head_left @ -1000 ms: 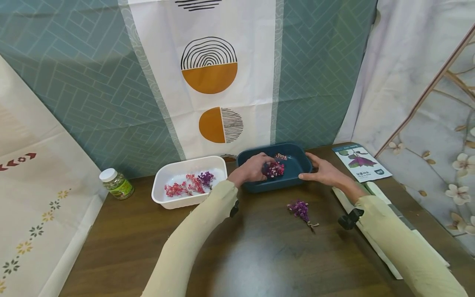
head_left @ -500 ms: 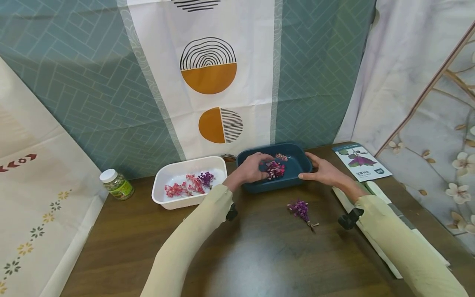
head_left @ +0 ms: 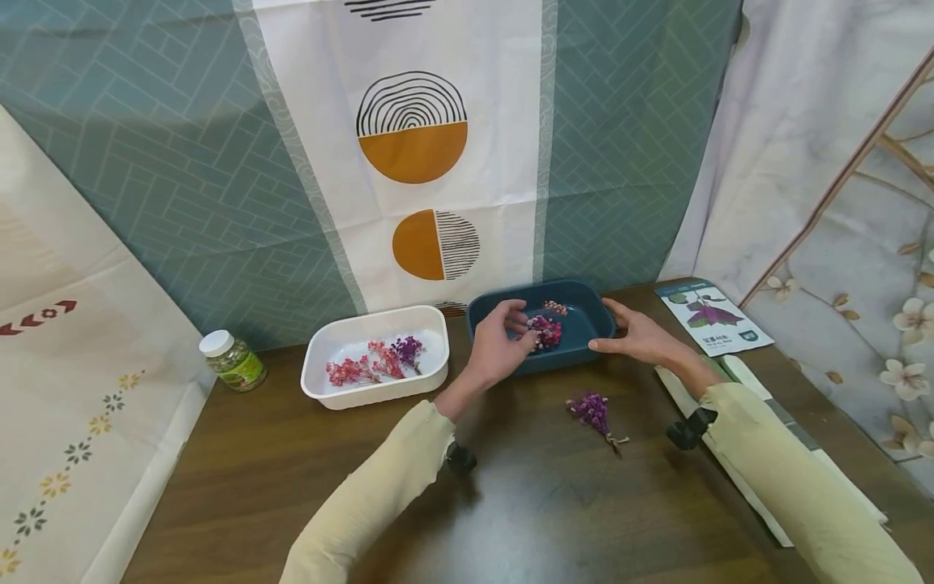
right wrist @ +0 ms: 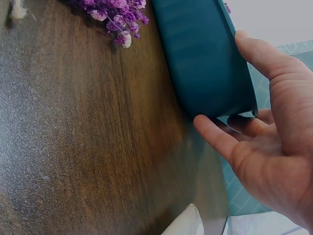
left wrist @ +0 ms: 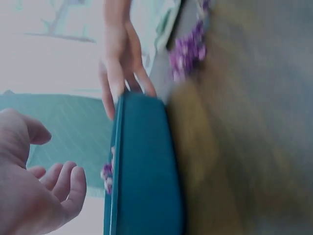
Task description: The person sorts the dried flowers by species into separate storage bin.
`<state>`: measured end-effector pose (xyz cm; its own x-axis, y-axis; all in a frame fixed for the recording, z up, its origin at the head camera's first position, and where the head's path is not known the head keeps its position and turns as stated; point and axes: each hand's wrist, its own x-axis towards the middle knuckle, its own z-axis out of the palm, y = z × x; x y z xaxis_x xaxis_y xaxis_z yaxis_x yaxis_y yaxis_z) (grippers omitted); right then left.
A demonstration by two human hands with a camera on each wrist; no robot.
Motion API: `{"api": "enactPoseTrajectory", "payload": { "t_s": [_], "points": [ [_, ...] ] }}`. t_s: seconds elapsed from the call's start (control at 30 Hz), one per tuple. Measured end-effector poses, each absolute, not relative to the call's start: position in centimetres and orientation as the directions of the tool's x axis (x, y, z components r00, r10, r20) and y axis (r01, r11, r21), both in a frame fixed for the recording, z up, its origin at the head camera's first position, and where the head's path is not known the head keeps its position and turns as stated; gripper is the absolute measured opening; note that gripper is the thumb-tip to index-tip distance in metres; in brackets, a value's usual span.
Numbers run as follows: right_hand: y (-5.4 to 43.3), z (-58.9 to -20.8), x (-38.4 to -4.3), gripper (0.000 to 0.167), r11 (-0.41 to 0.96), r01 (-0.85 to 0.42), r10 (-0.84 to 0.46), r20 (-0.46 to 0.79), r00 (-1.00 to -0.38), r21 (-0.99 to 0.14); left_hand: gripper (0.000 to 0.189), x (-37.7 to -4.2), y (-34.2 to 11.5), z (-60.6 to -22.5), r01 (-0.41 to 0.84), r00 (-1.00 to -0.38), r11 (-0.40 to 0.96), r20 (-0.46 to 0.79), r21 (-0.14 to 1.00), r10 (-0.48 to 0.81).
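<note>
In the head view, my left hand (head_left: 499,345) hovers at the left end of a dark blue tray (head_left: 584,324), fingers loosely bent. The left wrist view shows a gap between its thumb and fingertips, with nothing held. Inside the tray lie pink dried flowers (head_left: 546,331) and a smaller pale-pink sprig (head_left: 555,307) behind them. My right hand (head_left: 642,337) grips the tray's right end; in the right wrist view its thumb and fingers touch the tray wall (right wrist: 205,63). A tied bunch of purple dried flowers (head_left: 591,412) lies on the table before the tray.
Left of the blue tray stands a white tray (head_left: 314,373) with coral and purple dried flowers. Farther left is a white-capped jar (head_left: 233,362). A seed packet (head_left: 715,318) and long white-and-green items (head_left: 744,377) lie at right, partly under the right sleeve. Curtains back the table.
My left hand has drawn back from the pink flowers toward me and its fingers have spread; the flowers stay in the blue tray. The right hand keeps its place on the tray's end.
</note>
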<state>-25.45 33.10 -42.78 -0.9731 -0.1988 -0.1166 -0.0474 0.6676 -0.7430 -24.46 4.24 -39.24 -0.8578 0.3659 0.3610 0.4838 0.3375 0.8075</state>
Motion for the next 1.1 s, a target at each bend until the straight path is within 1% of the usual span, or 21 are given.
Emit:
{"api": "enactPoseTrajectory", "payload": {
  "t_s": [0.13,0.3,0.4,0.53,0.63,0.73,0.93,1.1],
  "points": [
    [33.1,-42.8,-25.5,0.099,0.667,-0.048,-0.2,-0.117,-0.973,-0.744,0.044,-22.6,4.3,-39.4,0.446,-0.873,0.292,0.341,0.846,0.348],
    [33.1,-42.7,-25.5,0.099,0.659,-0.045,-0.201,-0.118,-0.972,-0.751,0.045,-20.5,4.5,-40.1,0.393,-0.896,0.291,0.294,0.872,0.332],
    [33.1,-42.6,-25.5,0.1,0.648,-0.037,-0.202,-0.125,-0.971,-0.761,0.046,-19.1,5.0,-40.7,0.333,-0.921,0.33,0.23,0.883,0.313],
    [33.1,-42.6,-25.3,0.101,0.639,-0.036,-0.208,-0.127,-0.97,-0.768,0.051,-17.1,6.1,-41.6,0.237,-0.951,0.43,0.117,0.871,0.288],
    [33.0,-42.5,-25.3,0.102,0.641,-0.04,-0.211,-0.126,-0.969,-0.767,0.057,-15.9,7.1,-42.4,0.173,-0.962,0.482,0.042,0.859,0.27],
    [32.9,-42.5,-25.2,0.102,0.642,-0.04,-0.208,-0.123,-0.97,-0.766,0.063,-15.1,8.1,-43.2,0.125,-0.968,0.509,-0.007,0.852,0.25],
    [32.9,-42.7,-25.3,0.1,0.64,-0.042,-0.205,-0.117,-0.972,-0.768,0.071,-14.0,9.7,-44.2,0.05,-0.98,0.551,-0.065,0.833,0.187],
    [32.9,-42.7,-25.2,0.1,0.644,-0.04,-0.198,-0.116,-0.973,-0.764,0.076,-13.5,10.8,-44.6,0.036,-0.987,0.575,-0.062,0.818,0.15]
  ]
}}
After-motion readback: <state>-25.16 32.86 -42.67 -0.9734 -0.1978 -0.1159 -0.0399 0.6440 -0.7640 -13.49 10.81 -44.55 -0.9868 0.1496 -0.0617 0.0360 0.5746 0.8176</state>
